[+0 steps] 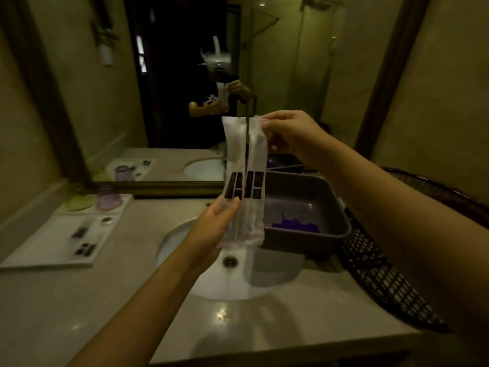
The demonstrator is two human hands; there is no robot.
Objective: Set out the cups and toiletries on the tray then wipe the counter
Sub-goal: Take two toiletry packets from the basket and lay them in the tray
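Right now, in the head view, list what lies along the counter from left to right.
White tray with the purple cup → left hand → white sachets held over the sink → grey tub → black mesh basket.

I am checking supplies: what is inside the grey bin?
Inside the grey bin, something purple lies on the bottom; the held packets cover its left part.
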